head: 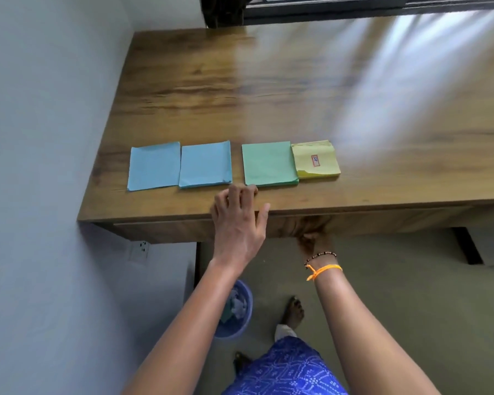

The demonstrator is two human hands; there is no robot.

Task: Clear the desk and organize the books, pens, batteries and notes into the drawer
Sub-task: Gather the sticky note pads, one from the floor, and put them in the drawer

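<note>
Several pads of notes lie in a row near the wooden desk's [268, 81] front edge: two blue pads [154, 166] [205, 164], a green pad [268, 163] and a yellow pad [315, 159] with a small red label. My left hand [237, 215] rests on the desk's front edge, fingertips just below the gap between the second blue pad and the green one, holding nothing. My right hand [314, 235] reaches under the desk's front edge at the drawer front [382, 223]; its fingers are hidden beneath the wood.
A grey wall runs along the desk's left side, with a socket [139, 250] below. A blue bin [236, 309] with crumpled paper stands on the floor under the desk's left end. A window frame is at the back.
</note>
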